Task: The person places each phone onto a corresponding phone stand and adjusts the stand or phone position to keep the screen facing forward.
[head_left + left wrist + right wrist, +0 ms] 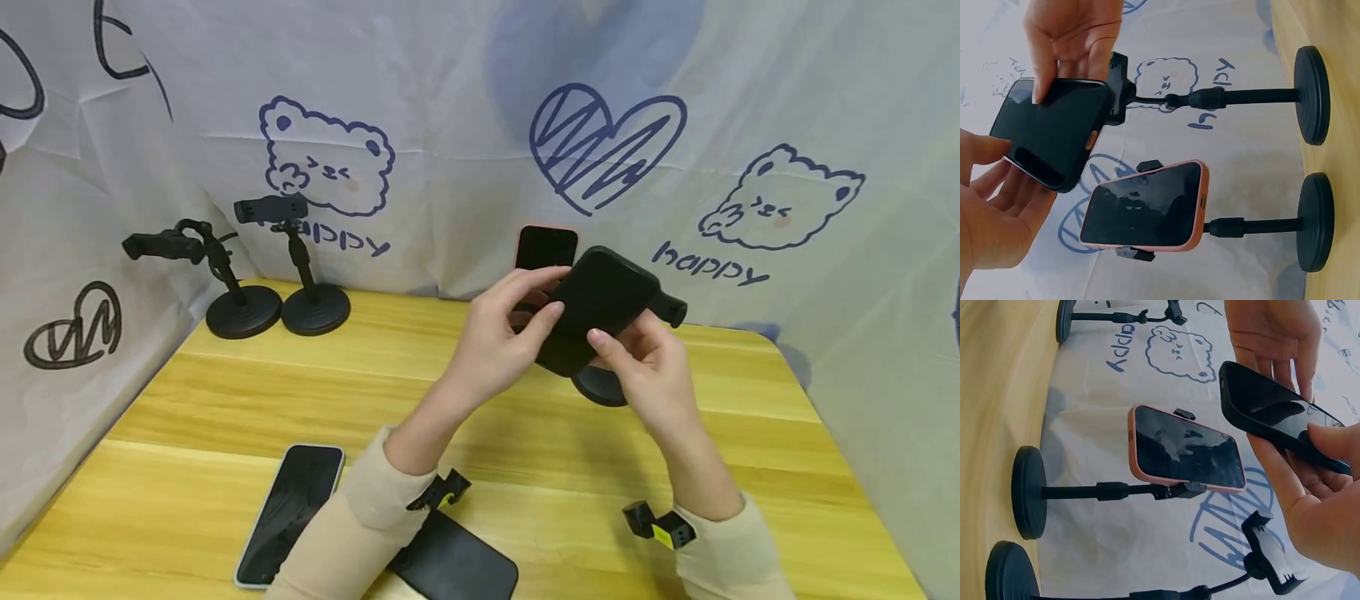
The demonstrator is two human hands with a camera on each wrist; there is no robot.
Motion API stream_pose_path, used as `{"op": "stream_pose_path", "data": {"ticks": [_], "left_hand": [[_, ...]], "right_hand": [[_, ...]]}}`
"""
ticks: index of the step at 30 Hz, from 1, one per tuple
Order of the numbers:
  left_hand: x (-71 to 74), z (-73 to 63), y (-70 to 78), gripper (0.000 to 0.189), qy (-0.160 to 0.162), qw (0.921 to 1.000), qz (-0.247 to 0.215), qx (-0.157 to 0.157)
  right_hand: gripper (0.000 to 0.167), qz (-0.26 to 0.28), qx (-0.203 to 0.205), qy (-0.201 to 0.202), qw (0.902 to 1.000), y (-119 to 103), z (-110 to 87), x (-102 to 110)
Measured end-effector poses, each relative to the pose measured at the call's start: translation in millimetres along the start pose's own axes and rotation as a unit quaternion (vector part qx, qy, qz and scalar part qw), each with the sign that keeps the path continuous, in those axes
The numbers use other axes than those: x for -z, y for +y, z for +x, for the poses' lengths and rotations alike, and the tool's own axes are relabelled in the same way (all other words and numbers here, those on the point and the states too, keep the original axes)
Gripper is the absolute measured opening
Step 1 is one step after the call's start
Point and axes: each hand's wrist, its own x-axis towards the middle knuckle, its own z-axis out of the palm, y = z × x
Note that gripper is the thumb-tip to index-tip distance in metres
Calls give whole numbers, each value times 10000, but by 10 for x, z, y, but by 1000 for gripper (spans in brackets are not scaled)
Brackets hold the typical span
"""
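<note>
A black phone (600, 310) hangs above the far part of the table, tilted, its upper end leaning to the right in the head view. Both hands grip it: the left hand (498, 333) pinches one long edge, thumb on the dark face and fingers behind, while the right hand (654, 367) pinches the opposite edge in the same way. The corners stick out past the fingers.

Behind it rises a black stand (1210, 98); from the head, the phone overlaps part of its clamp, but the right wrist view shows a gap between the two. That clamp's jaws stand apart with nothing between them. Next to it, a pink-cased phone (1147, 209) sits sideways in a second stand (1229, 227), gripped at its two long edges (the left hand hides its lower part from the head).

Two more stands (243, 312) (315, 309) stand near the far left corner, bases side by side. Closer in, a pale-rimmed phone (291, 512) lies left of the left sleeve (360, 533), and a dark phone (461, 558) reaches out from under that sleeve. Wood shows between the forearms — and on from the right forearm to the slanting right edge of the table (787, 450).
</note>
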Motion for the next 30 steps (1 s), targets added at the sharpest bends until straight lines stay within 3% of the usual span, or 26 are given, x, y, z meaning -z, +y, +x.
{"op": "stream_pose_path", "data": {"ticks": [4, 8, 13, 18, 24, 30], "left_hand": [[-57, 0, -43, 35, 18, 10000, -18, -93], [-121, 7, -87, 37, -222, 9998, -6, 12], [-245, 76, -96, 42, -761, 9967, 158, 219], [-410, 180, -45, 50, -1195, 9902, 504, 526], [-621, 268, -51, 60, -1397, 9823, 730, 1009], [-737, 335, -129, 56, -1284, 9828, 740, 1104]], "right_hand": [[27, 242, 144, 633, 9976, -13, 4, 53], [24, 885, 405, 1203, 9880, -15, 20, 153], [22, 1783, 881, 1830, 9628, 8, 75, 342], [27, 2153, 1209, 2462, 9373, 27, 170, 517], [29, 2619, 1261, 2758, 9162, 70, 286, 593], [30, 2658, 1079, 2733, 9181, 115, 365, 593]]}}
